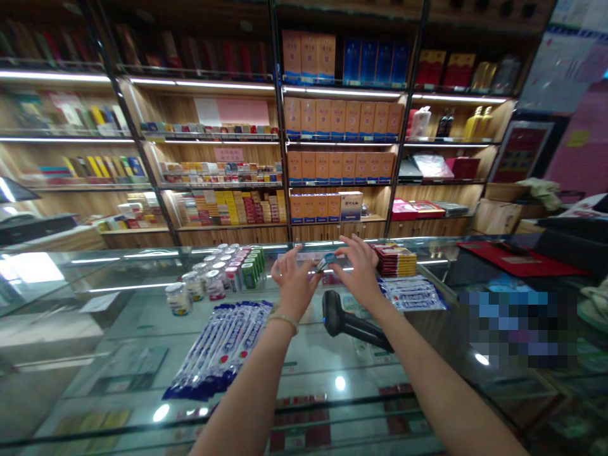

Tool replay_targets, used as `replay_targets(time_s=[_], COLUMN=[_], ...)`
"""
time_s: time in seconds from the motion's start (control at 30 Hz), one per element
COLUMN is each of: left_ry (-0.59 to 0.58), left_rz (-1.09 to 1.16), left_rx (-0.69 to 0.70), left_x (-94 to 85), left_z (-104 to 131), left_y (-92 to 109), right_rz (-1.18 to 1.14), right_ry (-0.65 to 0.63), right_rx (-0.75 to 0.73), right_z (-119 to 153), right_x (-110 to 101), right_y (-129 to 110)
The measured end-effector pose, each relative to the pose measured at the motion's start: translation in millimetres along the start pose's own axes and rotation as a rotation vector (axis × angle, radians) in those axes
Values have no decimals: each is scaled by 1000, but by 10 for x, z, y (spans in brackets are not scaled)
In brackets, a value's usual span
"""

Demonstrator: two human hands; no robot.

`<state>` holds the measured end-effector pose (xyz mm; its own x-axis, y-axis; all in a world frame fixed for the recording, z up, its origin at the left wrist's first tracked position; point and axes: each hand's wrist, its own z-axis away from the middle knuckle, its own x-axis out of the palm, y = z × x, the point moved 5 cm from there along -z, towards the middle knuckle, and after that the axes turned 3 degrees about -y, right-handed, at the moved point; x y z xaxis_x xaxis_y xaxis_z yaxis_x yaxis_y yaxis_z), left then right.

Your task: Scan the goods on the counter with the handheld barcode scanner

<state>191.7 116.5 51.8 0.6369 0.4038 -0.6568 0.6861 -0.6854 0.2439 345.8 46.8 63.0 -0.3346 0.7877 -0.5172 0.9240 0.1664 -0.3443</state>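
A small blue-and-silver item (325, 261), too small to name, is held above the glass counter between my two hands. My left hand (295, 280) pinches its left end with thumb and forefinger, the other fingers raised. At its right end, the fingertips of my right hand (360, 271) are closed on it. Just below lies a black barcode scanner (349, 322), its handle partly behind my right forearm. Blue-and-white long packets (223, 345) are fanned out left of my left forearm. Beyond my right wrist are more blue-and-white packets (412, 293) and a stack of red-and-yellow packs (398, 260).
Rows of small jars (179, 299) and green cans (249, 275) stand on the left of the glass counter (137, 332). A red mat (513, 258) lies to the right. Tall lit shelves with orange boxes (323, 118) fill the back.
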Motion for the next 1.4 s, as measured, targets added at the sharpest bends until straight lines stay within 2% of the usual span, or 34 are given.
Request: replay_targets(time_s=[0.2, 0.43, 0.6, 0.77, 0.93, 1.13, 1.4], left_ry=[-23, -53, -31, 26, 31, 32, -27], left_rz=[-19, -29, 3, 42, 54, 67, -24], left_rx=[31, 66, 63, 50, 56, 76, 114], left_x=[24, 45, 52, 8, -10, -46, -229], left_z=[4, 12, -7, -32, -38, -59, -298], left_y=[14, 29, 10, 12, 42, 87, 40], right_rz=[1, 57, 71, 88, 126, 119, 182], right_ry=[-7, -22, -19, -51, -120, -97, -138], right_rx=[-11, 0, 54, 72, 57, 43, -20], right_z=[24, 4, 8, 40, 70, 67, -185], right_x=[-1, 3, 21, 69, 136, 129, 155], right_y=[-64, 14, 94, 135, 139, 110, -90])
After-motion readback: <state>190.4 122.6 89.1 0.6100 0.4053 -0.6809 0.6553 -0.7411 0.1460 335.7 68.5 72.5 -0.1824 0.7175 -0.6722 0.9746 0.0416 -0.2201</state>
